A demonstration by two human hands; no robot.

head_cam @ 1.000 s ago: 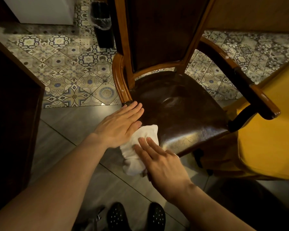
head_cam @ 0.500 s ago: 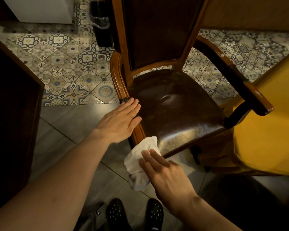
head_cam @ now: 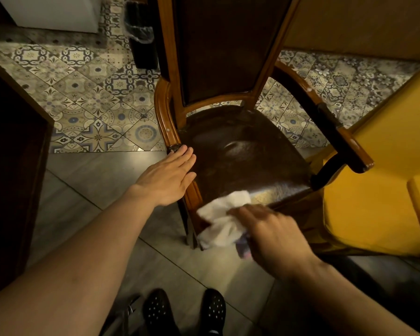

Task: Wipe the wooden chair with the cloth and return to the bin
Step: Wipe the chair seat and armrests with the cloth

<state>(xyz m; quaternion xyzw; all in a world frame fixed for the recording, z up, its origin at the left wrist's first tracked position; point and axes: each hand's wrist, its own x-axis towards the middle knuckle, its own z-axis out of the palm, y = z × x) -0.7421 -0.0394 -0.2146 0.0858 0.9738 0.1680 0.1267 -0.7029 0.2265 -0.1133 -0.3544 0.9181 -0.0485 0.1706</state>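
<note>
The right hand's (head_cam: 272,236) fingers (head_cam: 243,212) gripped the white cloth (head_cam: 221,221), pressed against the front edge of the wooden chair (head_cam: 240,154). The left hand (head_cam: 167,180) lay flat, fingers extended, on the chair's left seat rail. The lined bin (head_cam: 141,37) stood on the floor behind the chair.
</note>
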